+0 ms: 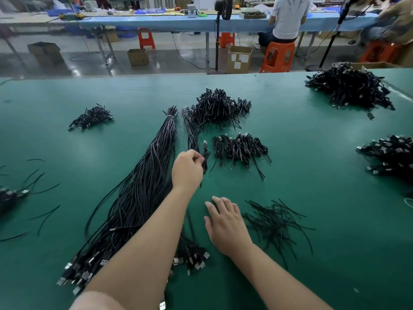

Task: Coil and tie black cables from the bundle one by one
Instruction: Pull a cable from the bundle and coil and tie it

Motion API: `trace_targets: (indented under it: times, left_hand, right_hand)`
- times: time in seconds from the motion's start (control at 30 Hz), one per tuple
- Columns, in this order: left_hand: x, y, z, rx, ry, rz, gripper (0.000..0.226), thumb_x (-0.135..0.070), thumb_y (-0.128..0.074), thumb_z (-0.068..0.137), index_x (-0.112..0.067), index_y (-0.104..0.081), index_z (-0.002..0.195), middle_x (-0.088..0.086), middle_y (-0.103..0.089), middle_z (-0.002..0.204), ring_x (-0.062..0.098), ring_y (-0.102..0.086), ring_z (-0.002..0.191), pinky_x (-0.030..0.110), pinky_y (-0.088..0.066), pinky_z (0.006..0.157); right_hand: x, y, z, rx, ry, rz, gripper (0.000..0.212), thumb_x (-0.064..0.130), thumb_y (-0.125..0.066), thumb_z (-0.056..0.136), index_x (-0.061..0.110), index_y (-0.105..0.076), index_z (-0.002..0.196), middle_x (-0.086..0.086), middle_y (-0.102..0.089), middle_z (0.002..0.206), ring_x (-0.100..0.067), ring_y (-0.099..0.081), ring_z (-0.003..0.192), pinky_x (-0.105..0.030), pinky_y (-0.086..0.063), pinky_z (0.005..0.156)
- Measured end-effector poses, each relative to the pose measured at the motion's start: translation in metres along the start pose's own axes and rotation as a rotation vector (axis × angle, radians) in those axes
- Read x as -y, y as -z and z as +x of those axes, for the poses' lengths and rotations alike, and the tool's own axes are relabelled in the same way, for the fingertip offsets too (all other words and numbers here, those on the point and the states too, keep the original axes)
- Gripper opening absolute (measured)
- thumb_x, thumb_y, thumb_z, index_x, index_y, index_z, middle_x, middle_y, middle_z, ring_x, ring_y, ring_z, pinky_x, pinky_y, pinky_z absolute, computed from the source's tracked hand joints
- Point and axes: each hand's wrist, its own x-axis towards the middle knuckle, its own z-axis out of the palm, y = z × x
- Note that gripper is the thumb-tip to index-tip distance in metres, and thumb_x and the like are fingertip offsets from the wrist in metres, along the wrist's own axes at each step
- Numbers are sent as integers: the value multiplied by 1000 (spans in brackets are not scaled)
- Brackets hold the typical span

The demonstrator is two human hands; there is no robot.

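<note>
A long bundle of black cables (143, 186) lies on the green table (312, 157), tied near its far end, with USB plugs fanned out at the near left. My left hand (187, 168) reaches forward and pinches a small coiled black cable (205, 156) just left of a pile of coiled cables (240, 147). My right hand (225, 224) hovers low over the table with fingers spread, holding nothing, beside a scatter of thin black twist ties (274, 222). More loose plugs (192, 257) lie under my left forearm.
Larger piles of coiled cables sit at centre back (220, 107), far right back (348, 88), right edge (388, 155) and left back (91, 117). Loose ties and plugs lie at the left edge (13, 195). Beyond the table are orange stools, boxes and a seated person (288, 19).
</note>
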Motion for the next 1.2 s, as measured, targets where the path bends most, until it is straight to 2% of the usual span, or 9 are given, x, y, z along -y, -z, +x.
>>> trace_targets:
  times: [0.17,0.33,0.53,0.7,0.83,0.93,1.03,1.1,1.2]
  left_hand:
    - [-13,-28,46,-13,-17,43,12,-19,-60,99,-14,-68,92,4,-60,99,23,-58,87,33,-46,78]
    - [-17,-70,79,46,23,102,16,-22,-57,101,-14,-70,102,6,-63,108,24,-60,92,40,-51,88]
    - [-25,-108,106,74,62,97,16,-23,-56,100,-18,-71,103,4,-68,107,24,-62,95,40,-50,92]
    - [-26,-127,104,99,179,166,14,-19,-56,97,-22,-68,101,-1,-70,101,21,-62,94,33,-36,83]
    - [-26,-115,107,198,201,165,17,-20,-56,97,-19,-65,112,2,-68,112,22,-59,95,36,-46,89]
    - [-31,-87,104,251,151,99,32,-22,-54,100,-16,-56,132,4,-64,122,22,-56,95,33,-46,80]
    - [-31,-44,90,197,16,24,28,-24,-53,101,-17,-63,126,0,-69,109,18,-64,84,32,-54,75]
    - [-17,-11,70,148,-82,46,23,-25,-53,101,-18,-68,116,-3,-67,96,13,-59,75,28,-48,69]
    - [26,35,26,69,-186,195,24,-28,-52,102,-19,-69,118,1,-65,108,20,-58,98,35,-48,87]
  right_hand:
    - [0,-3,0,-70,19,-27,38,32,-43,98,14,-60,127,-7,-60,130,-27,-56,119,-41,-50,98]
    - [1,-1,0,-92,16,-56,36,30,-46,95,14,-66,120,-7,-65,124,-25,-60,113,-38,-53,93]
    - [-3,-7,2,-58,17,-21,35,31,-50,90,15,-66,117,-6,-63,126,-24,-58,115,-37,-52,93]
    - [-2,-9,4,-12,31,3,37,30,-45,90,17,-64,118,-2,-59,126,-24,-51,121,-37,-46,98]
    - [-3,-6,3,-57,15,-12,38,30,-48,89,16,-67,118,-4,-64,125,-24,-57,117,-39,-51,97]
    - [-2,-2,2,-89,26,-30,41,30,-44,88,15,-68,118,-5,-66,124,-23,-60,114,-38,-53,95]
    - [-2,-1,1,-101,31,-31,37,28,-54,87,14,-68,118,-5,-67,122,-23,-61,114,-37,-54,94]
    - [-2,-2,1,-111,24,-29,34,26,-61,86,14,-69,117,-5,-68,121,-23,-62,113,-38,-54,95]
    - [-1,0,0,-136,39,-22,29,23,-59,87,12,-69,112,-5,-70,116,-23,-64,109,-38,-55,94]
